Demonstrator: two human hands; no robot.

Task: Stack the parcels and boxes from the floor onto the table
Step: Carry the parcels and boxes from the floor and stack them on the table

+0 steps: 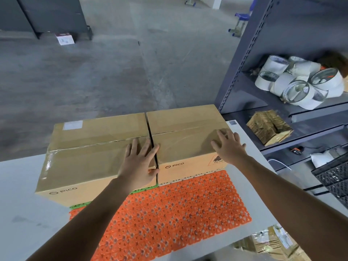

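Got two boxes (90, 147) abreast on table (22, 213) mid-frame, under flat, spread left hand (139, 162) and right hand (228, 146); likely yet to fetch floor box (65, 39), upper left.

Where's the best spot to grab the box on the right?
Probably from the front: palms on the free right end and front face of the right box, low down. The left box sits close against its other end, and the top is flat.

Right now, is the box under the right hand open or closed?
Closed. The right box has its top flaps flat, meeting at a taped seam; the right hand rests on them.
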